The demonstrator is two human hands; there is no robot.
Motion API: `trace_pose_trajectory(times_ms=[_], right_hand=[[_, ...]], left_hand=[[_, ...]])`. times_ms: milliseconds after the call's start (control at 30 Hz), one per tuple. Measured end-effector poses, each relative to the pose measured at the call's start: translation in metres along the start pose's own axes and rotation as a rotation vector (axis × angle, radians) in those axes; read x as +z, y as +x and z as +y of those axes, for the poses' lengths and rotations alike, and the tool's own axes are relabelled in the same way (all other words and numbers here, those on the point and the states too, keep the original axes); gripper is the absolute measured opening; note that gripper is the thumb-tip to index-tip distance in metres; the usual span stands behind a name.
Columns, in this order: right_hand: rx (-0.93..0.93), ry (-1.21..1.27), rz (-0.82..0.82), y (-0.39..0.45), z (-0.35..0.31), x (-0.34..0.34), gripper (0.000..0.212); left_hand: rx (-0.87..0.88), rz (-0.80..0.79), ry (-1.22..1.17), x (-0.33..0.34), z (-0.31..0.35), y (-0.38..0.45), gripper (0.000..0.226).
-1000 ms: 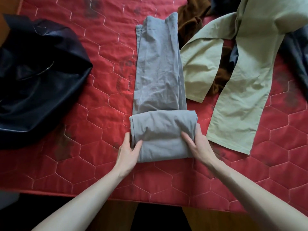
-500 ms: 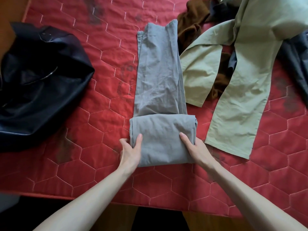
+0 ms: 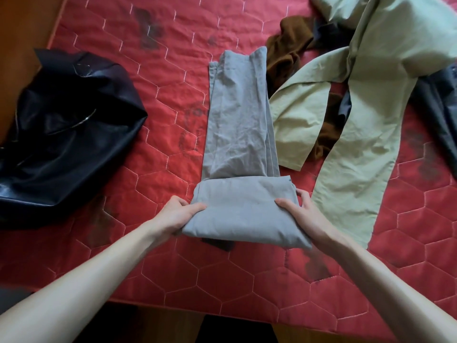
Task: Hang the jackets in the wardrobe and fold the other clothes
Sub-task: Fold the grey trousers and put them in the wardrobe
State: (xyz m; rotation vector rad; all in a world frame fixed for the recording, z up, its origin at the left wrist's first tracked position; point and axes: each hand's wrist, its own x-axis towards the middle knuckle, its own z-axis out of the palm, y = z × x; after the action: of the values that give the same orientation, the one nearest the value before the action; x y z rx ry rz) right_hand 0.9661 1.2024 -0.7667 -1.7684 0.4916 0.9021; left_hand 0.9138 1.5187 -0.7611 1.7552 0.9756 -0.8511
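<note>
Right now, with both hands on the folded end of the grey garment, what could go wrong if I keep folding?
The left hand and right hand grip only the fold's sides, so the lifted near edge could sag open. The grey garment lies against the green garment and might drag it along. Its long layers, offset at the right edge, may fold unevenly.

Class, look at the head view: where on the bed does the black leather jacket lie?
The black leather jacket lies crumpled at the left edge of the red quilt, left of the grey trousers, apart from them and from both hands.
</note>
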Motion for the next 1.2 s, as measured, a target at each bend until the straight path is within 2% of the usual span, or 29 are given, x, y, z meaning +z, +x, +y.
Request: trace_pose_trajectory(times_ms=[100,167,200,267,333,400,467,500,567,633,667,733,800,900,1067,1200], right_hand=[[0.071,0.087,0.031,0.007,-0.027,-0.002,0.057],[0.095,0.166,0.003,0.01,-0.046,-0.005,0.042],[0.092,0.198,-0.019,0.01,-0.054,-0.007,0.041],[0.066,0.251,-0.021,0.011,-0.066,-0.01,0.045],[0.044,0.273,-0.003,0.015,-0.079,-0.008,0.058],[0.017,0.273,-0.026,0.02,-0.09,-0.004,0.083],[-0.076,0.217,-0.037,0.028,-0.097,-0.001,0.107],[-0.155,0.161,-0.007,0.032,-0.098,-0.003,0.108],[-0.376,-0.069,0.092,0.038,-0.097,-0.002,0.08],[-0.522,-0.369,0.199,0.049,-0.09,0.0,0.047],[-0.544,-0.439,0.254,0.056,-0.089,0.003,0.043],[-0.505,-0.383,0.321,0.07,-0.093,0.012,0.044],[-0.389,-0.252,0.313,0.083,-0.101,0.025,0.047],[-0.255,-0.196,0.382,0.094,-0.109,0.037,0.046],[-0.04,-0.343,0.441,0.102,-0.117,0.038,0.067],[0.004,-0.358,0.405,0.1,-0.13,0.032,0.071]], left_hand=[[-0.01,-0.061,-0.206,-0.013,0.017,-0.001,0.029],[-0.012,-0.071,-0.309,-0.019,0.03,-0.003,0.008],[-0.006,-0.065,-0.366,-0.02,0.037,-0.005,0.006],[0.013,-0.037,-0.533,-0.023,0.049,-0.005,0.024],[0.054,-0.03,-0.742,-0.025,0.06,-0.001,0.032],[0.098,-0.055,-0.909,-0.027,0.066,0.007,0.051],[0.157,-0.014,-0.981,-0.025,0.072,0.017,0.065],[0.184,0.019,-0.981,-0.023,0.075,0.025,0.067],[0.223,0.088,-0.922,-0.021,0.083,0.038,0.066],[0.318,0.143,-0.742,-0.02,0.085,0.053,0.064],[0.382,0.172,-0.574,-0.02,0.085,0.059,0.063],[0.437,0.241,-0.224,-0.016,0.082,0.073,0.062],[0.369,0.239,-0.102,-0.013,0.085,0.085,0.055],[0.211,0.116,-0.152,-0.005,0.089,0.099,0.066],[0.172,0.14,-0.084,-0.008,0.105,0.11,0.071],[0.03,-0.144,-0.286,-0.026,0.112,0.112,0.075]])
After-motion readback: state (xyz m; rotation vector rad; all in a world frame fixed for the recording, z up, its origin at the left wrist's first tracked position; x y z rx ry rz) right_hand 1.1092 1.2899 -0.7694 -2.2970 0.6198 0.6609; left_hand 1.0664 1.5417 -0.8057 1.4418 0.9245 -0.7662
